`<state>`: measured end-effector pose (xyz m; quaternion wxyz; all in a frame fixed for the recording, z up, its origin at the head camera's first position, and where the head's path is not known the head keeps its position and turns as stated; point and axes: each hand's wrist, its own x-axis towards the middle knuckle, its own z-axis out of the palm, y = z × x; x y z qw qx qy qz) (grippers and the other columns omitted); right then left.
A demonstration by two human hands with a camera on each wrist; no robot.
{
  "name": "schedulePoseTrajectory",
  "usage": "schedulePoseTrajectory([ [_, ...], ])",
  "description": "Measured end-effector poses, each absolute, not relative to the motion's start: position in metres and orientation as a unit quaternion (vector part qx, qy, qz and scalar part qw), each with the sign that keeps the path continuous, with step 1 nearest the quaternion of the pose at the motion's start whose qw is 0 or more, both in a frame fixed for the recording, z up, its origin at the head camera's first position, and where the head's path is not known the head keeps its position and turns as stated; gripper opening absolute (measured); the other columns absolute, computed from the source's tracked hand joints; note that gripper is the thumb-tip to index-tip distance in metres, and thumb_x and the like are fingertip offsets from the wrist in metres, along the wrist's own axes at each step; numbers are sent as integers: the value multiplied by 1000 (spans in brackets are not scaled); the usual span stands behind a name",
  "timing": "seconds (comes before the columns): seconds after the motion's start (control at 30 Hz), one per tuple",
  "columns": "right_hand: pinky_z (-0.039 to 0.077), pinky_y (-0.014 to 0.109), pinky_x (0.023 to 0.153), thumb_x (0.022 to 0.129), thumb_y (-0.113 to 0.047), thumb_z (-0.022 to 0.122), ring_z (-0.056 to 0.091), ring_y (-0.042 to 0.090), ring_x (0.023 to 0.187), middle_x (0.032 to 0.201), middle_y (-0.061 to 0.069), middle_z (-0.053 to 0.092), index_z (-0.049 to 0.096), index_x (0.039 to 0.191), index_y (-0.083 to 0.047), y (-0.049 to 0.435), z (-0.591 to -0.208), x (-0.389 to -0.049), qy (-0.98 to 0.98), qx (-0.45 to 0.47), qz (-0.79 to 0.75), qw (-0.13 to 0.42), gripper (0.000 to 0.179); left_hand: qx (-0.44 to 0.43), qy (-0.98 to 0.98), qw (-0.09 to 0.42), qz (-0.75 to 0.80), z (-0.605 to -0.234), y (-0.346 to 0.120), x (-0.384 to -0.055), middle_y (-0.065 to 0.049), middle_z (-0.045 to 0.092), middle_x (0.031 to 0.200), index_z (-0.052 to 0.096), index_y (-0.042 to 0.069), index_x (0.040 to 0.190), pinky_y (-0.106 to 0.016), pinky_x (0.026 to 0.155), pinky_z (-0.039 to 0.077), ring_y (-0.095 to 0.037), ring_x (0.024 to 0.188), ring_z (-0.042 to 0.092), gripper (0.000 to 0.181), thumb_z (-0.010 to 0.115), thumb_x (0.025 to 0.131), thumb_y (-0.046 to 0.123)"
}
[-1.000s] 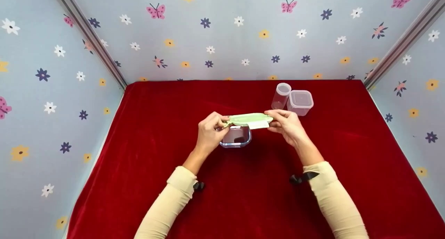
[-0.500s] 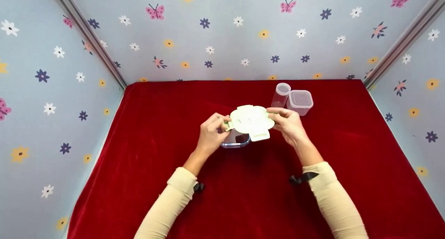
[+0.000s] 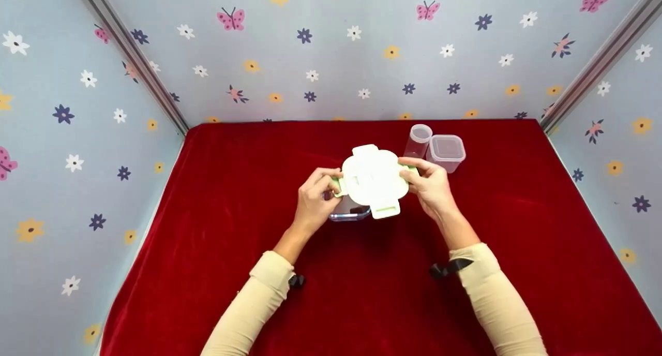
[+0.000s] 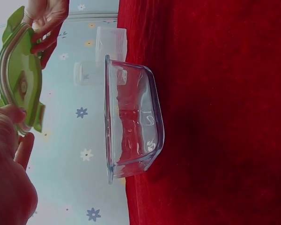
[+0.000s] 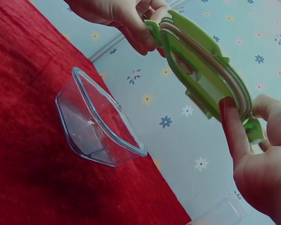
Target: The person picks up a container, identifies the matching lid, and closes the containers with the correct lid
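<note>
A pale green lid [image 3: 375, 177] with flap clips on its sides is held up between both hands. My left hand [image 3: 316, 195] pinches its left clip. My right hand [image 3: 428, 185] grips the opposite side, a finger lying along the underside in the right wrist view. Below and slightly left of the lid, a clear glass food container [image 4: 136, 117] stands upright on the red cloth, its top uncovered. In the head view the lid hides much of this container. The lid's green underside [image 5: 201, 79] with its sealing ring shows in the right wrist view.
A clear round jar [image 3: 418, 140] with a lid and a square plastic tub [image 3: 447, 151] stand side by side behind my right hand. Red cloth [image 3: 232, 190] covers the table. Flower-patterned walls [image 3: 331, 50] enclose the back and sides.
The lid has turned from nearly edge-on to showing its broad top face to the head camera, its near clip swinging down and its far clip up. Both hands have kept their hold.
</note>
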<state>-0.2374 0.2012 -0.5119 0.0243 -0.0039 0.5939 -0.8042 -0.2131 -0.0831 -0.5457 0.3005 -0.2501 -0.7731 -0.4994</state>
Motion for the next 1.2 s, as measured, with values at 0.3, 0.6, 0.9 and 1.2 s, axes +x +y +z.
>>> schedulePoseTrajectory([
  [0.3, 68, 25, 68, 99, 18, 68, 78, 12, 81, 98, 5, 80, 83, 122, 1, 200, -510, -237, 586, -24, -810, -15, 32, -174, -759, 231, -583, -541, -91, -212, -20, 75, 141, 74, -1, 133, -32, 83, 72, -37, 125, 80, 44, 78, 92, -15],
  [0.6, 67, 23, 65, 98, 20, 68, 78, 10, 79, 97, 3, 82, 86, 116, -6, 195, -513, -235, 578, -22, -814, -51, 36, -96, -709, 124, -688, -537, -100, -213, -32, 74, 140, 63, -8, 149, -34, 86, 72, -35, 117, 81, 43, 68, 107, -2],
  [0.9, 69, 26, 67, 98, 21, 68, 80, 10, 82, 101, 0, 84, 85, 116, -5, 183, -522, -232, 572, -32, -818, -54, 36, -83, -711, 86, -693, -538, -98, -213, -34, 77, 130, 72, -13, 138, -20, 81, 66, -9, 98, 79, 37, 75, 102, -3],
  [1.2, 71, 29, 70, 97, 20, 69, 81, 12, 84, 103, 1, 83, 84, 119, -1, 171, -528, -228, 571, -20, -819, -52, 34, -56, -686, 80, -721, -535, -103, -213, -31, 80, 121, 72, -14, 138, -15, 74, 61, 0, 86, 76, 39, 75, 99, -10],
])
